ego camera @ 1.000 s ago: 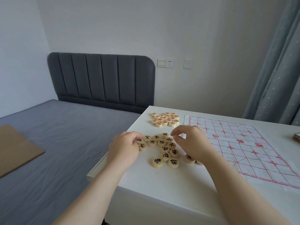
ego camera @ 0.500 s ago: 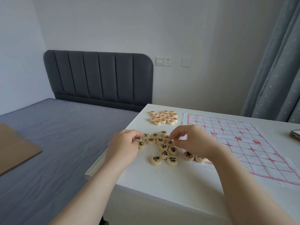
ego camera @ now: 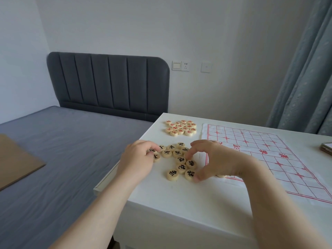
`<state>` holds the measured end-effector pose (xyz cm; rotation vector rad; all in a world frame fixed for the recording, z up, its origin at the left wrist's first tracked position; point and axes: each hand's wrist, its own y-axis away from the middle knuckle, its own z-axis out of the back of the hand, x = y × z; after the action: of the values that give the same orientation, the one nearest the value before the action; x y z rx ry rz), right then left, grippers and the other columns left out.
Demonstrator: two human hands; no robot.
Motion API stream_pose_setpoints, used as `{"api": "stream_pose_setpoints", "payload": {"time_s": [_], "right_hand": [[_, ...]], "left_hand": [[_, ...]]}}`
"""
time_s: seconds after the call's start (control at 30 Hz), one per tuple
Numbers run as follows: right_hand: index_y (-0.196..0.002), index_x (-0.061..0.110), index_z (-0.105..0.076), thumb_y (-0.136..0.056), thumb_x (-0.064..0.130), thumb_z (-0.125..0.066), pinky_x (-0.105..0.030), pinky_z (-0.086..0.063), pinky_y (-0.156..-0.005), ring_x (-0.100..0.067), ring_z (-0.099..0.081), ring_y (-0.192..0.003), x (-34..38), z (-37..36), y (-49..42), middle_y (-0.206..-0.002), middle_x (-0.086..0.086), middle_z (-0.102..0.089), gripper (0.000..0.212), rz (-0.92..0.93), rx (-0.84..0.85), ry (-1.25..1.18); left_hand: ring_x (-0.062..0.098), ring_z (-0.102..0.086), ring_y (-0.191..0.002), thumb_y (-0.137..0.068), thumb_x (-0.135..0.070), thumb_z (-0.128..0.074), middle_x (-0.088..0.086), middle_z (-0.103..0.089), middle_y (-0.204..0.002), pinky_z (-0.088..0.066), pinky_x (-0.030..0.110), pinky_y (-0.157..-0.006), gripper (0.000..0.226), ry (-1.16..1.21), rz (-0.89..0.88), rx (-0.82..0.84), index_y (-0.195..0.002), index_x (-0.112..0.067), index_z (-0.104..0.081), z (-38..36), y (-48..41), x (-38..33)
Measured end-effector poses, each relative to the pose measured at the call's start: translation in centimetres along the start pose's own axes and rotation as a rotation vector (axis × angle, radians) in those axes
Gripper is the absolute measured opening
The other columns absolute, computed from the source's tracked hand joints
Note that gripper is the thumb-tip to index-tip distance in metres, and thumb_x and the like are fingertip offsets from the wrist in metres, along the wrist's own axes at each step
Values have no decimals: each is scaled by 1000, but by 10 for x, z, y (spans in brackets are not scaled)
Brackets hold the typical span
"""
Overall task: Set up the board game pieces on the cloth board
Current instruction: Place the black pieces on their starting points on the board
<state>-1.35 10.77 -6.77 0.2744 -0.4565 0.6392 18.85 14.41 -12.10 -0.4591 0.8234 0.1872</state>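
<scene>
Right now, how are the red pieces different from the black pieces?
The red pieces have red letters; the black pieces black ones. The red pieces sit farther, packed tight, untouched; the black pieces lie nearer, looser, touched by the left hand and right hand. Both are pale discs.

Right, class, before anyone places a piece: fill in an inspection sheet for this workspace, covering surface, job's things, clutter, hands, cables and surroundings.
Surface: white table, standing beside a bed.
Job's things: cloth board with a red grid lies at the right. The red-marked pieces are clustered at the far edge, and the black-marked pieces are scattered between the hands.
Clutter: flat object at the table's right edge, cut off by the frame.
Hands: left hand has its fingers curled onto the black pile's left edge. Right hand is arched over its right side, thumb touching a piece. The grip is unclear for both.
Cables: nothing seen.
Surroundings: grey bed with a cardboard sheet, padded headboard, wall switches, curtain.
</scene>
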Motion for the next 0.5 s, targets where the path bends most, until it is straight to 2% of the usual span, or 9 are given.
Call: {"api": "stream_pose_setpoints", "payload": {"time_s": [0.1, 0.2, 0.3, 0.37, 0.4, 0.5], "right_hand": [[-100, 46, -54, -67, 32, -78, -36, -23, -107, -9, -22, -131, -1, -3, -2, -124, 25, -31, 43, -2, -18, 38], [-100, 46, -55, -66, 34, -79, -37, -25, -108, -11, -24, -132, 0, -6, -5, -124, 25, -33, 43, 0, -21, 29], [-97, 49, -53, -67, 33, -78, -36, -35, -101, -15, -37, -127, 1, -4, -5, -136, 17, -36, 42, -13, -28, -26], [-93, 45, -56, -70, 29, -76, -37, -46, -87, -20, -55, -107, 0, -1, -5, -131, 10, -44, 34, -16, -34, -114], [-90, 43, -58, -73, 26, -73, -36, -47, -82, -21, -59, -98, -1, 0, -5, -126, 8, -48, 29, -2, -57, -140], [-84, 41, -58, -81, 17, -62, -26, -40, -88, -12, -51, -108, -9, 1, -7, -110, 12, -57, 24, 32, -185, -27]], "left_hand": [[16, -50, -104, -90, -3, -43, -12, -51, -99, -40, 27, -79, 35, -2, 2, 8, -83, -30, -64, 0, 0, 0], [16, -50, -104, -90, -3, -43, -12, -50, -99, -39, 27, -77, 34, -13, 5, 8, -86, -29, -65, -1, 0, 0], [15, -50, -102, -90, -3, -43, -12, -50, -100, -38, 26, -76, 34, -13, 2, 5, -86, -29, -65, 0, 0, 1], [13, -50, -100, -90, -3, -42, -11, -51, -101, -39, 26, -76, 35, 0, 5, 6, -85, -30, -64, 0, 0, 0], [13, -50, -99, -90, -3, -42, -11, -51, -101, -39, 26, -77, 35, 4, 5, 5, -85, -30, -64, 0, 0, 0], [11, -48, -99, -91, -3, -42, -11, -50, -101, -38, 26, -79, 34, -2, 2, 1, -89, -26, -66, 0, 0, 1]]}}
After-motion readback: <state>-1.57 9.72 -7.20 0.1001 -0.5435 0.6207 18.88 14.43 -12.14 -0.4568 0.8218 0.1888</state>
